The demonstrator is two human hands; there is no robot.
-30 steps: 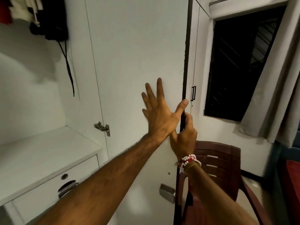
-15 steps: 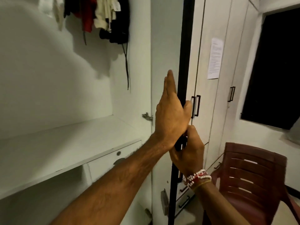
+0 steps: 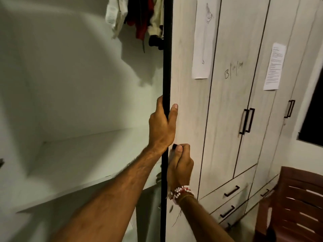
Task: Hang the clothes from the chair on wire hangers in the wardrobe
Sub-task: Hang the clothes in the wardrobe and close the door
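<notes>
fingers (image 3: 159, 106) of the left hand (image 3: 162, 128) are hooked behind the black edge strip (image 3: 167, 67) of the pale wood-grain wardrobe door (image 3: 185, 88). the thumb lies flat on the door's front, so the hand clamps the edge between them. just below, close against that wrist, the right hand (image 3: 180, 165) is closed tight, its fingers (image 3: 183, 148) and thumb curled round a small black fitting (image 3: 174, 147) on the door's face. what the fitting is i cannot tell. a string of white and red beads (image 3: 180, 191) sits on the right wrist.

left of the door's edge the white wardrobe (image 3: 70, 84) stands open. high inside it, partly behind the black strip, hangs a bunch of white, red, cream and black clothes (image 3: 139, 18); what they hang from is out of sight. lower down a white shelf (image 3: 78, 163) runs across the inside.

on the held door's front a paper sheet with a faint line sketch (image 3: 202, 41) is stuck above the hands. the neighbouring doors to the right are closed and carry some handwritten marks (image 3: 233, 70), paired black bar handles (image 3: 247, 121) and a printed paper sheet (image 3: 275, 67), with pale drawers (image 3: 227, 191) beneath. a dark red-brown slatted plastic chair (image 3: 297, 206) stands in the lower right corner, near the drawers and well apart from both hands. a dark window (image 3: 312, 119) shows at the right edge.
</notes>
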